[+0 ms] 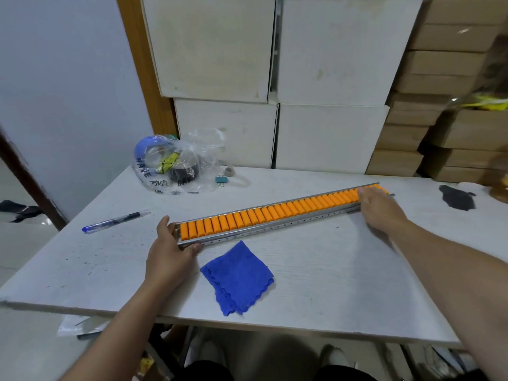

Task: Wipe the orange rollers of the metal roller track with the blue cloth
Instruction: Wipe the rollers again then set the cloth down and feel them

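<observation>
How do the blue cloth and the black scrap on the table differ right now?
The blue cloth lies folded near the table's front edge, just in front of the roller track; the black scrap lies by the far right end. The blue cloth looks larger, with scalloped edges; the black scrap is small and ragged. Both lie flat, untouched: the left hand and right hand are on the track's ends.
</observation>
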The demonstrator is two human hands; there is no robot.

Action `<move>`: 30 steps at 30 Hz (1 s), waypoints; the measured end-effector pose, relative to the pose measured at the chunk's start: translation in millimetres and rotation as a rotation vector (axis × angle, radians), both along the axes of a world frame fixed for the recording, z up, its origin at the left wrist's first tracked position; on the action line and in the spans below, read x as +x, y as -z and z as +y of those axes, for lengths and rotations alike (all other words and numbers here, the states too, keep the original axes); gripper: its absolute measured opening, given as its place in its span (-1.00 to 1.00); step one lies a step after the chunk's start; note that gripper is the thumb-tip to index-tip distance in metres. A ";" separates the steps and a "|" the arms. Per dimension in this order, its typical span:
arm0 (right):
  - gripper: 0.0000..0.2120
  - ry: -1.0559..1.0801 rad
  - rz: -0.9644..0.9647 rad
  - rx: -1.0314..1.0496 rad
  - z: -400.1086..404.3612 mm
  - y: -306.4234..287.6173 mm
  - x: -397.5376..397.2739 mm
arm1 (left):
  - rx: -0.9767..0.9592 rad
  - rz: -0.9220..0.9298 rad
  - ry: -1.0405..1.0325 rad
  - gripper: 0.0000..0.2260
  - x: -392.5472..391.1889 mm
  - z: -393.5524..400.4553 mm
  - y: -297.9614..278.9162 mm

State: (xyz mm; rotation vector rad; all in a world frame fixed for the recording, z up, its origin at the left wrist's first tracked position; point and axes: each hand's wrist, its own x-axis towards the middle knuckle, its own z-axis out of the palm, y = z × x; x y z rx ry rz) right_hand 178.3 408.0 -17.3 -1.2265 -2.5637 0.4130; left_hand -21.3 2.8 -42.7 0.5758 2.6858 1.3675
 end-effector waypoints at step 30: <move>-0.67 -1.042 -0.021 0.091 -237.4 5.7 -31.7 | 0.015 0.009 0.036 -0.26 4.2 -5.6 -3.6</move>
